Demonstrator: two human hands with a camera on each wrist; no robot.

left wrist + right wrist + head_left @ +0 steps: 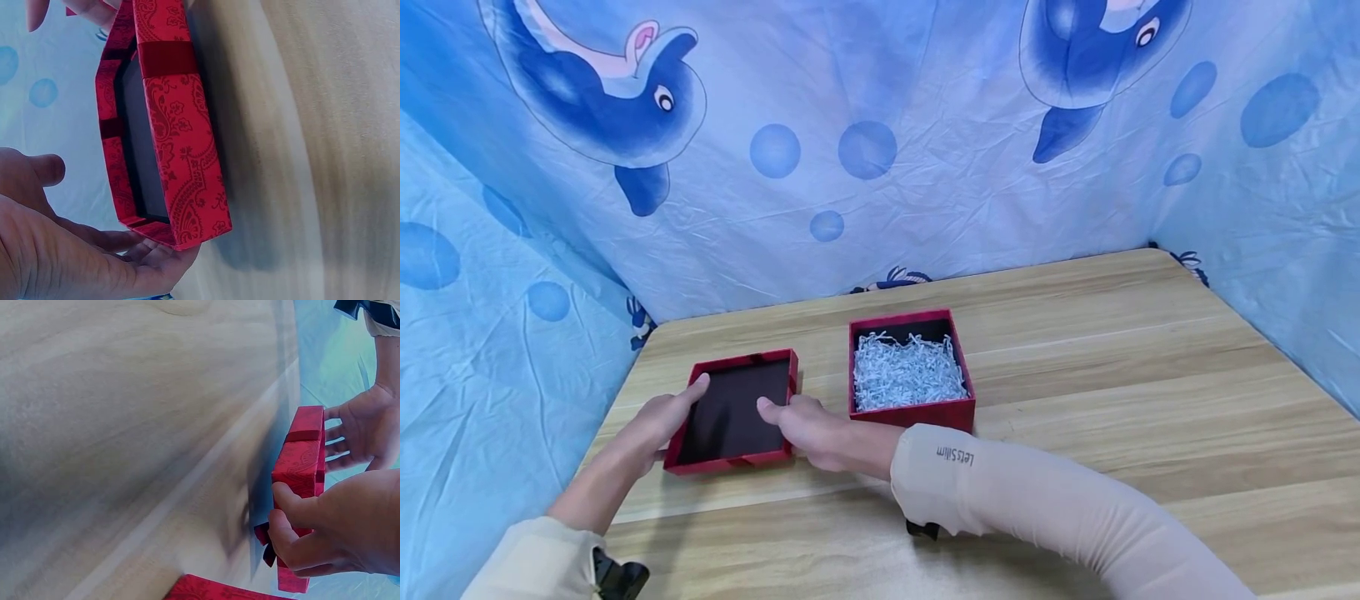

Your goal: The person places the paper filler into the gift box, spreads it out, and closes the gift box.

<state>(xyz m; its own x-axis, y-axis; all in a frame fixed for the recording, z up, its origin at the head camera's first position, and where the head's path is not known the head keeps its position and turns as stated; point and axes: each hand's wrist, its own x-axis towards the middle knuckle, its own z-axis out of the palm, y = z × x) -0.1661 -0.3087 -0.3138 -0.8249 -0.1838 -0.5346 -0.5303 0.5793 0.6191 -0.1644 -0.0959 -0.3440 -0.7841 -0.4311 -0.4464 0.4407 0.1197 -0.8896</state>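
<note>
Held between both hands is a red patterned box lid [733, 421], inside facing up and black. Its shadow shows it raised off the wooden table. My left hand [658, 425] carries the left side; the fingers reach straight under the edge, and in the left wrist view the thumb stands apart from the lid. At the right side, my right hand [808, 429] grips the lid, thumb over the rim and fingers outside. A dark ribbon bow [267, 542] hangs from the lid beside the right fingers. To the right sits the red box [917, 416], filled with pale shredded paper [910, 371].
The wooden table [1090, 375] stretches right of the box and in front of it. A blue dolphin-printed cloth [940, 208] hangs behind the table and along both sides. My right forearm crosses in front of the box.
</note>
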